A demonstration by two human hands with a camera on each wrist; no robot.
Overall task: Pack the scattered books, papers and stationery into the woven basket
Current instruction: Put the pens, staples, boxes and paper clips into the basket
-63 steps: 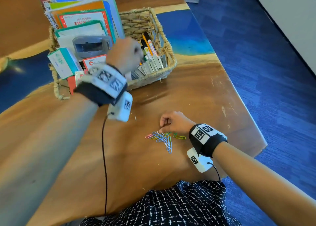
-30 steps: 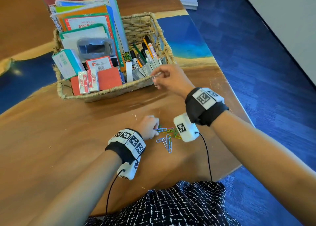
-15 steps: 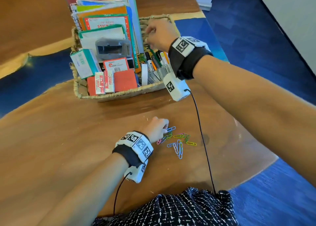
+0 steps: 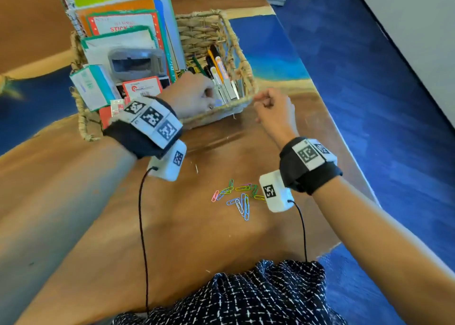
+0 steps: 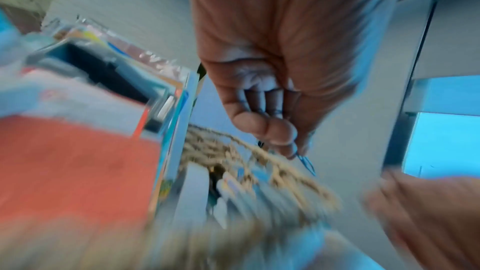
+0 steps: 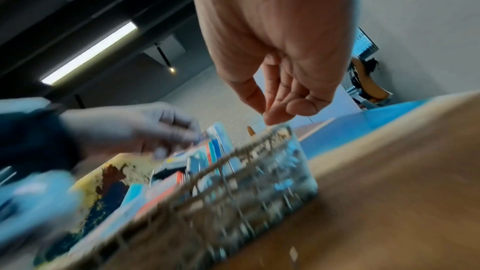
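The woven basket (image 4: 242, 62) stands at the table's far side, packed with upright books, boxes and pens (image 4: 218, 65). My left hand (image 4: 209, 98) hovers over the basket's front right part and pinches a blue paper clip (image 5: 307, 162) between thumb and fingertip; the left wrist view, though blurred, shows the basket rim (image 5: 285, 171) just below. My right hand (image 4: 269, 103) hangs just outside the basket's front right corner with fingers loosely curled (image 6: 278, 110), holding nothing I can see. Several coloured paper clips (image 4: 238, 198) lie loose on the table near me.
The wooden table (image 4: 160, 226) has its right edge (image 4: 349, 157) close to my right wrist, with blue carpet beyond. Tall notebooks (image 4: 123, 24) rise above the basket's back left. Black cables trail from both wrist cameras toward my lap.
My left hand has lifted from the clip pile to the basket with a clip. My right hand has drawn back from over the basket to its front right corner.
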